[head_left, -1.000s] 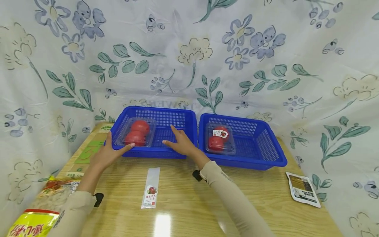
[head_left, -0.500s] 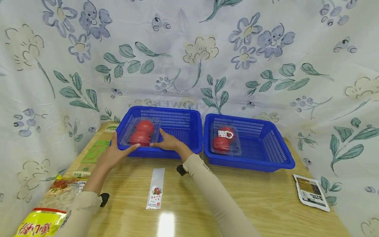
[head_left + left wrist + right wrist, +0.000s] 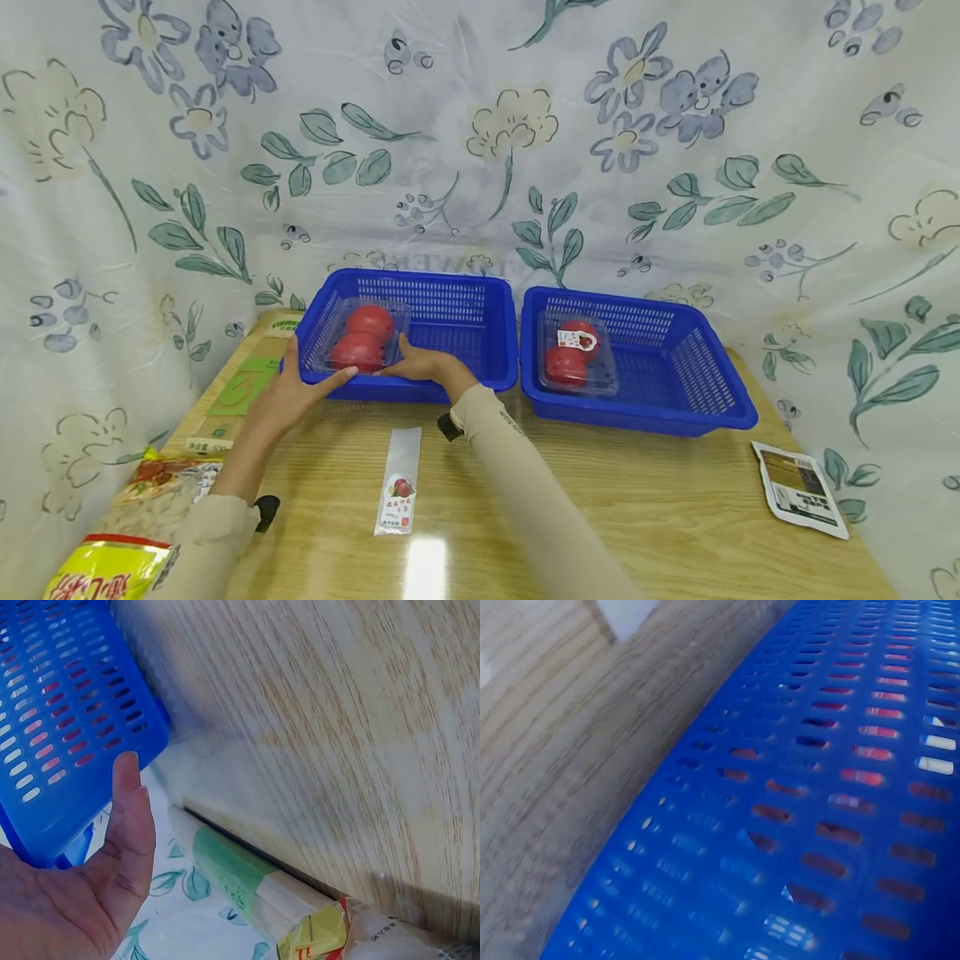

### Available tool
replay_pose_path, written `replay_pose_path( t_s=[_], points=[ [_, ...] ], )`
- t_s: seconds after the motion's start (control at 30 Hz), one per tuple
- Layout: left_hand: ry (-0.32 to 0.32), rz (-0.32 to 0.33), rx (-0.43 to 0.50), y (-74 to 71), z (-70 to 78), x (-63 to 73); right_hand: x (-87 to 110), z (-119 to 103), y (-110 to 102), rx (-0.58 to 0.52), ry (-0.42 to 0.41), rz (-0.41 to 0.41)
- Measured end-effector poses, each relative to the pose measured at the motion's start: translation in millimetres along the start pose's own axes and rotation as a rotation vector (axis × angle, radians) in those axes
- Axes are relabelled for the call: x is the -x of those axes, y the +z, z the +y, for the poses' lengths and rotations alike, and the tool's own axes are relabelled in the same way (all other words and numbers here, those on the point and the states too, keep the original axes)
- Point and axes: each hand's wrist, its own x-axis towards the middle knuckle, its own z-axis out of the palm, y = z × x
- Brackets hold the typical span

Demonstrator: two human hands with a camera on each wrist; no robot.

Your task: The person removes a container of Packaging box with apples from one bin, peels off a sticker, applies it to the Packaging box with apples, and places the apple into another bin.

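In the head view, a clear plastic fruit box (image 3: pixel 381 354) with two round red fruits (image 3: pixel 358 350) lies at the left end of the left blue basket (image 3: pixel 491 358). My left hand (image 3: pixel 287 396) spans this basket's front left corner. Its thumb reaches over the front rim to the box's front edge. The left wrist view shows straight fingers (image 3: pixel 129 825) along the basket's outer wall. My right hand (image 3: pixel 426 365) reaches over the front rim, fingers beside the box's right side, thumb near its front corner. The basket wall fills most of the right wrist view; that hand is hidden there.
Beside it, a second blue basket (image 3: pixel 637 421) contains a labelled fruit box (image 3: pixel 600 379). A label strip (image 3: pixel 399 482) lies in front on the wooden table (image 3: pixel 480 467). Food packages (image 3: pixel 161 487) line the left edge; a pouch (image 3: pixel 801 490) lies right. Patterned cloth (image 3: pixel 480 208) hangs behind.
My right hand has moved left through the basket, from apart to the fruit box's right side. The left hand stays at the basket corner. The head view has shifted slightly.
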Motion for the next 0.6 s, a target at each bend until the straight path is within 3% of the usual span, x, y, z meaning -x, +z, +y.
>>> replay_pose_path(
  t_s=[0.33, 0.6],
  points=[
    [-0.008, -0.012, 0.002, 2.2, 2.4, 0.3, -10.7, 0, 5, 0.039, 0.048, 0.068],
    [-0.022, -0.002, 0.008, 0.4, 1.6, 2.7, -17.4, -2, 9, -0.012, -0.028, 0.188]
  ],
)
